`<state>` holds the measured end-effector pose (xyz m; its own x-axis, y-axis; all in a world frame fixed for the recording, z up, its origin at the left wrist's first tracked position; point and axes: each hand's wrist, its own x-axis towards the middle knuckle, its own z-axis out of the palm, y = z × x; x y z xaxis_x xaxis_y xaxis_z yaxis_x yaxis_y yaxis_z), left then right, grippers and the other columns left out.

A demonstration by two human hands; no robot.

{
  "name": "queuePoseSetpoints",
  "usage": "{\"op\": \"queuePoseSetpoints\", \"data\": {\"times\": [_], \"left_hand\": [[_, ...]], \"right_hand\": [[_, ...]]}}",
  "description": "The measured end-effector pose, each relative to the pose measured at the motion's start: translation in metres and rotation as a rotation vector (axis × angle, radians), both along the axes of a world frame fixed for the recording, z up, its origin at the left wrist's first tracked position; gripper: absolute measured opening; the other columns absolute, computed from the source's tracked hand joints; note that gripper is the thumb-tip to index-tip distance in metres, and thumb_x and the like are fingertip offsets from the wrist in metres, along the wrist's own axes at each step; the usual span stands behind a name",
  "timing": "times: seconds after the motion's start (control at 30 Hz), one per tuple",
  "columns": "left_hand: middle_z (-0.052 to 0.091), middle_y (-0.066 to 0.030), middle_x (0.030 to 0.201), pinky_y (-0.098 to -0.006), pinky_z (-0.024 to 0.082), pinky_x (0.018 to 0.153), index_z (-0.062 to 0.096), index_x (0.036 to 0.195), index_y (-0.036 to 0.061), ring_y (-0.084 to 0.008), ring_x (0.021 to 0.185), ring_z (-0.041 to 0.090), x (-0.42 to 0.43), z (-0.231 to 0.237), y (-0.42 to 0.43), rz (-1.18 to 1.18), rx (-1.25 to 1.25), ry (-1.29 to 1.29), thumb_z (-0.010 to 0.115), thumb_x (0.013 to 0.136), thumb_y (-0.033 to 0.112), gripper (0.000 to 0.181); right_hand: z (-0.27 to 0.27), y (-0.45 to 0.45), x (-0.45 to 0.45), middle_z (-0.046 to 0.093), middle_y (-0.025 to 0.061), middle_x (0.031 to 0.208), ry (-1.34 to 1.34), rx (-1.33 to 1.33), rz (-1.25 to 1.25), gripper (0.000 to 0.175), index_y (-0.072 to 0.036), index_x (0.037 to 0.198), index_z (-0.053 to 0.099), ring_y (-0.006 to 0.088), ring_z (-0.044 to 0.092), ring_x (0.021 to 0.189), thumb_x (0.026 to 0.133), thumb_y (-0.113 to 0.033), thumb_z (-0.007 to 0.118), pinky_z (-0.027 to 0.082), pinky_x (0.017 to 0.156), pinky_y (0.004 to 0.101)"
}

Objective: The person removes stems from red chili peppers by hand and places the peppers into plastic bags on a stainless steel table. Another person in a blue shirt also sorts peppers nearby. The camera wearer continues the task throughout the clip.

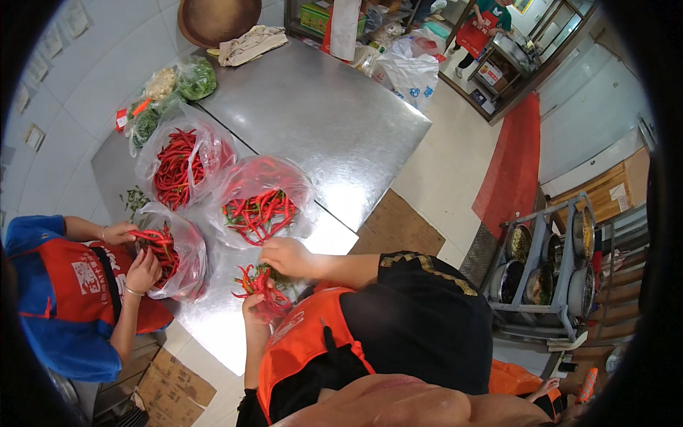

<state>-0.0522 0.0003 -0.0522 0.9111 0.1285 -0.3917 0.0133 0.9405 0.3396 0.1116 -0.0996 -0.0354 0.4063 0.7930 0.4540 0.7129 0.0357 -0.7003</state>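
Observation:
My left hand (254, 306) holds a bunch of fresh red chili peppers (273, 302) above the near edge of the stainless steel table (213, 333). Over that bunch, at its green stems, is my right hand (288, 257) with its fingers bent down; whether they pinch a stem is hidden. Just beyond stands an open transparent plastic bag (301, 200) containing more red chilies (261, 211). A second bag of chilies (179, 165) sits behind it. To the left, a co-worker's hands (143, 269) hold chilies over a third bag (195, 261).
Green stems (136, 200) lie at the table's left side. Bagged vegetables (196, 77), a folded cloth (252, 45) and a large brown bowl (219, 21) are at the back. A rack of metal bowls (541, 272) stands right. Another person (480, 29) stands in the far doorway.

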Motion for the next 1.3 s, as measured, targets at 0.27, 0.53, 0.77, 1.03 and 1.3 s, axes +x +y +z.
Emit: {"op": "queuePoseSetpoints", "data": {"times": [0.27,0.53,0.77,1.03,1.3], "left_hand": [[0.057,-0.0066,0.088,-0.0490,0.050,0.062,0.043,0.125,0.0119,-0.0235,0.063,0.054,-0.021,-0.030,0.014,0.223,0.197,-0.058,0.066,0.062,0.008,0.067],[0.050,-0.0116,0.091,-0.0298,0.052,0.060,0.030,0.134,0.0022,-0.0200,0.067,0.058,-0.041,-0.020,0.017,0.232,-0.028,-0.177,0.057,0.066,0.001,0.072],[0.050,-0.0118,0.089,-0.0278,0.050,0.060,0.041,0.119,-0.0038,-0.0189,0.066,0.056,-0.036,-0.026,0.015,0.130,0.006,-0.185,0.058,0.065,0.004,0.057],[0.050,-0.0206,0.118,-0.0274,0.051,0.062,0.045,0.115,-0.0057,-0.0194,0.069,0.059,-0.023,-0.017,0.006,0.099,-0.172,-0.078,0.054,0.066,0.001,0.051],[0.036,-0.0167,0.136,-0.0249,0.051,0.065,0.028,0.130,-0.0080,-0.0173,0.071,0.058,-0.005,-0.008,0.003,0.076,-0.225,-0.151,0.054,0.065,-0.002,0.070]], "right_hand": [[-0.051,-0.002,0.000,0.058,0.0167,0.082,0.018,-0.415,0.299,0.022,-0.001,0.087,0.060,0.0338,0.056,0.080,0.069,-0.013,0.058,0.046,0.071,0.0415],[-0.040,-0.016,0.019,0.060,0.0154,0.069,0.072,-0.586,-0.125,0.026,-0.004,0.069,0.065,0.0302,0.058,0.069,0.074,-0.029,0.065,0.046,0.062,0.0392],[-0.033,0.014,0.020,0.061,0.0175,0.067,0.070,-0.899,-0.186,0.034,-0.003,0.070,0.065,0.0337,0.060,0.068,0.073,-0.037,0.060,0.047,0.064,0.0416],[0.019,-0.020,0.008,0.059,0.0140,0.063,0.300,-0.776,-0.042,0.029,0.002,0.076,0.061,0.0242,0.058,0.055,0.084,-0.022,0.048,0.045,0.054,0.0341],[0.036,-0.029,-0.016,0.055,0.0189,0.060,0.498,-0.722,0.111,0.034,0.003,0.075,0.060,0.0294,0.056,0.052,0.088,-0.027,0.052,0.042,0.052,0.0377]]}}
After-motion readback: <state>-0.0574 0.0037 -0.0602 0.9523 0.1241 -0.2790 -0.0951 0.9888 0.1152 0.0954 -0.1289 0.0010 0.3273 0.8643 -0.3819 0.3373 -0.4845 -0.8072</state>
